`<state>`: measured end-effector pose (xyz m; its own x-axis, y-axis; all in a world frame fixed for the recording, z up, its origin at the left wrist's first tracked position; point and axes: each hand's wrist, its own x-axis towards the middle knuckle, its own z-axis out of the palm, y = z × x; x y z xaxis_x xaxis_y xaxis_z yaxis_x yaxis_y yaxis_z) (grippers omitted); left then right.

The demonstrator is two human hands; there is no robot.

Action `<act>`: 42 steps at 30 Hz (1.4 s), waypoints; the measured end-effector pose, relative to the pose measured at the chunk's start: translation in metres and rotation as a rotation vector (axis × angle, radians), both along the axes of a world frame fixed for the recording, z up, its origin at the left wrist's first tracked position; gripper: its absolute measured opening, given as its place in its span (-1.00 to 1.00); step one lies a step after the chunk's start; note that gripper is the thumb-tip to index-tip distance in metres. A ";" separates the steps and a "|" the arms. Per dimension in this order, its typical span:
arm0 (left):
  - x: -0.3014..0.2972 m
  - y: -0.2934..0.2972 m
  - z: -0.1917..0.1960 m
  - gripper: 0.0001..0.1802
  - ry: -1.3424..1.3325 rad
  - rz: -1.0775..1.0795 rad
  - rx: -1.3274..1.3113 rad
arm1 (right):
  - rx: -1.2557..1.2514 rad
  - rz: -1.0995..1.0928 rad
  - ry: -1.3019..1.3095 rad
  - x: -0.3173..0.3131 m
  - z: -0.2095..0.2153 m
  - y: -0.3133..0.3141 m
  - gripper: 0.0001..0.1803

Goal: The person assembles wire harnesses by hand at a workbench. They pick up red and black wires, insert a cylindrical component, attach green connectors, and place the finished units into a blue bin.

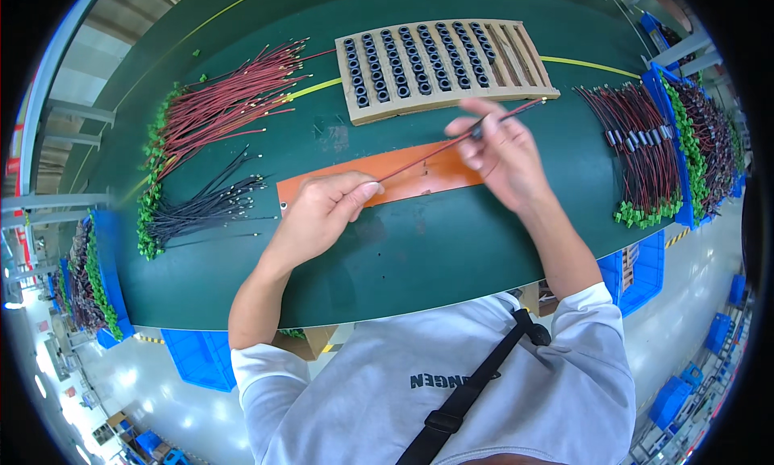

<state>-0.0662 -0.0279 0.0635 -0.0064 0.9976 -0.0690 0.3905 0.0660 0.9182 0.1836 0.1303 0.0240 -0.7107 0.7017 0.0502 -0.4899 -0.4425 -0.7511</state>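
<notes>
Left hand [322, 211] pinches one end of a red-and-black wire pair [451, 143] over the orange board [419, 179] at bench centre; right hand [504, 155] grips a black ring [477, 131] on it. Finished wires [641, 155] lie at the right edge; many red wires [226, 102], black wires [205, 207] and tray [367, 112] rings appear unused.

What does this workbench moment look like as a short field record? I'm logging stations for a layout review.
surface: green bench mat
left hand: pinches the near end of a thin red and black wire pair, resting over a flat orange board
right hand: holds the same wires higher up, fingers on a small dark ring
behind: pale slotted tray of dark rings
left side: loose red wires, black wires
right side: finished red wire bundle
</notes>
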 end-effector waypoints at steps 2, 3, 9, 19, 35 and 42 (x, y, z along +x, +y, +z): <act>0.005 0.001 0.002 -0.76 -0.022 -0.054 -0.040 | 0.133 0.151 -0.121 -0.018 0.001 -0.026 -0.62; 0.007 0.000 0.005 -0.76 -0.030 -0.079 -0.062 | 0.244 0.226 -0.210 -0.025 -0.002 -0.035 -0.64; -0.012 -0.019 0.001 -0.82 0.150 0.025 0.206 | 0.238 0.111 -0.103 -0.031 -0.002 -0.045 -0.74; -0.054 -0.041 0.004 -0.66 -0.156 0.061 0.049 | 0.286 0.128 -0.237 -0.086 -0.004 -0.072 -0.76; -0.076 -0.047 -0.052 -0.76 -0.208 0.313 0.292 | 0.228 0.103 -0.265 -0.097 -0.022 -0.072 -0.75; -0.079 -0.045 -0.056 -0.78 0.017 0.359 0.233 | 0.214 0.136 -0.250 -0.099 -0.022 -0.070 -0.74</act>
